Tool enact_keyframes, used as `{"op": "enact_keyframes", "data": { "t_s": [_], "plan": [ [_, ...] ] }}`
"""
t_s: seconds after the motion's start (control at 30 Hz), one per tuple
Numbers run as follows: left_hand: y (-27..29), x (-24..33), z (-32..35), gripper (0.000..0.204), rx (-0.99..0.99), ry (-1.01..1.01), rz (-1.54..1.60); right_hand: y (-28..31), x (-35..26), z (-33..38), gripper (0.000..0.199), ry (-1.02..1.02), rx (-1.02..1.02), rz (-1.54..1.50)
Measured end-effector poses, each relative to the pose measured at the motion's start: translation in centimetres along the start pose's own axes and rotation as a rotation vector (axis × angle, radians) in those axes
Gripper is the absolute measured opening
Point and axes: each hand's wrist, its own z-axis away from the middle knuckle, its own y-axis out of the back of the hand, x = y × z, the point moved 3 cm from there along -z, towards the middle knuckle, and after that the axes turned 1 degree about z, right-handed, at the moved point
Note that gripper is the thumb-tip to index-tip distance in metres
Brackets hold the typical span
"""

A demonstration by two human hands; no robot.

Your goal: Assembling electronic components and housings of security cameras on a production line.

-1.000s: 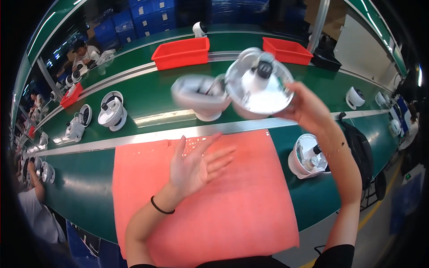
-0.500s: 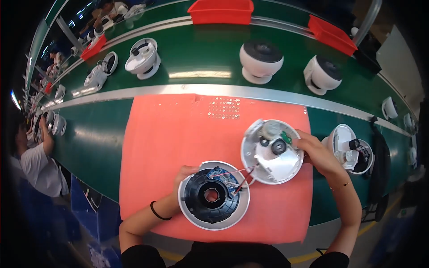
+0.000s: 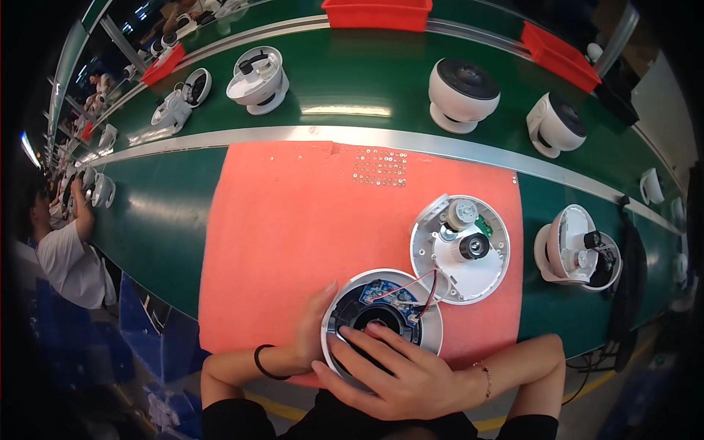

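Near the mat's front edge is a white round housing half (image 3: 434,323) with a black ring-shaped insert and a blue circuit board (image 3: 385,293). My left hand (image 3: 312,330) is closed around its left side. My right hand (image 3: 414,374) lies across its lower part, fingertips at the black centre and thumb outside the rim; the palm hides some of the insert. Thin red, white and dark wires (image 3: 431,287) link it to the other white housing half (image 3: 458,273). That half rests open side up, showing a round silver motor (image 3: 463,213) and a black lens-like part (image 3: 474,246).
Several rows of small metal screws (image 3: 380,167) lie on the pink mat (image 3: 271,242). An open white device (image 3: 568,242) stands to the right. Beyond the metal rail are closed devices (image 3: 463,92), opened ones (image 3: 257,84) and red bins (image 3: 378,13). A co-worker (image 3: 73,253) sits far left.
My right hand has let go of the right housing half, which now rests on the mat, and come over the left one. The view has shifted slightly.
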Motion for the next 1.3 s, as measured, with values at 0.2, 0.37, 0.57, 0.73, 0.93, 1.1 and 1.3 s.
{"op": "enact_keyframes", "data": {
  "t_s": [0.2,0.37,0.57,0.73,0.93,1.1,1.3],
  "plan": [
    [-2.7,2.3,1.0,0.111,-0.513,-0.376,-0.485,3.6,1.5,1.8,0.046,-0.062,-0.08,-0.569],
    [-2.5,2.7,0.5,0.059,-0.71,-0.613,-0.464,4.5,2.5,5.7,0.07,-0.303,0.316,-0.573],
    [-4.6,5.2,2.0,0.039,-0.599,-0.789,-0.861,5.3,1.4,7.7,0.073,-0.442,0.187,-0.736],
    [-4.7,5.6,3.0,0.037,-0.592,-0.846,-0.898,5.2,1.3,6.8,0.07,-0.486,0.113,-0.714],
    [-4.7,6.2,3.6,0.037,-0.621,-0.869,-0.954,5.3,1.2,6.0,0.054,-0.452,0.23,-0.63],
    [-4.7,6.1,4.0,0.035,-0.613,-0.881,-0.945,5.6,1.1,5.6,0.051,-0.441,0.217,-0.567],
    [-4.5,5.8,3.7,0.035,-0.511,-0.832,-0.9,5.9,1.2,5.4,0.045,-0.548,0.111,-0.459]
  ]
}}
